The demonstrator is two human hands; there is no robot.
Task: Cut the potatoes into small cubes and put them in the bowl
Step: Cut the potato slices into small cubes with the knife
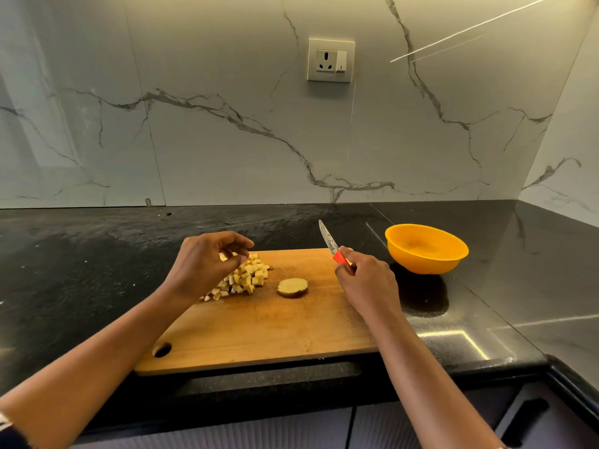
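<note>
A wooden cutting board lies on the black counter. On its back left part sits a pile of small potato cubes. A round potato slice with skin on lies flat near the board's middle. My left hand hovers over the cubes with fingers loosely curled, holding nothing that I can make out. My right hand grips the red handle of a small knife, whose blade points up and away. A yellow bowl stands on the counter right of the board, and looks empty.
The marble backsplash rises behind the counter, with a wall socket above. A side wall closes the right end. The counter's front edge runs just under the board, with cabinet fronts below.
</note>
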